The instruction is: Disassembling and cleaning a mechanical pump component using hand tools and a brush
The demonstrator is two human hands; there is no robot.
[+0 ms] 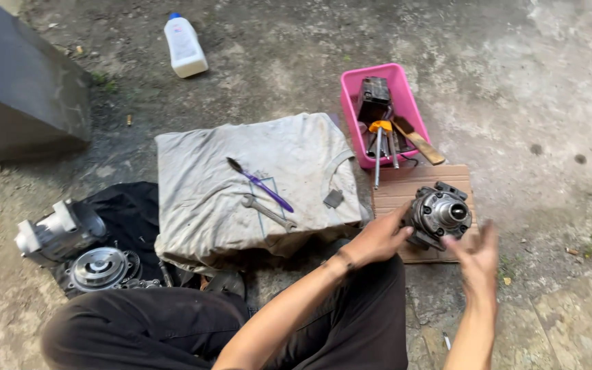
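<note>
A round grey metal engine part (440,214) with a central hub rests on a piece of brown cardboard (399,186). My left hand (378,236) touches its left side with the fingers against it. Just to the lower right of the part, my right hand (477,255) hovers with fingers spread and blurred, holding nothing. I sit with dark trousers (351,322) in the foreground.
A dirty white cloth (207,185) carries a purple toothbrush (262,183) and a wrench (268,214). A pink tray (351,103) holds tools. A white bottle (185,46) stands far left. Metal parts (70,240) lie on dark cloth at left, beside a dark block (22,89).
</note>
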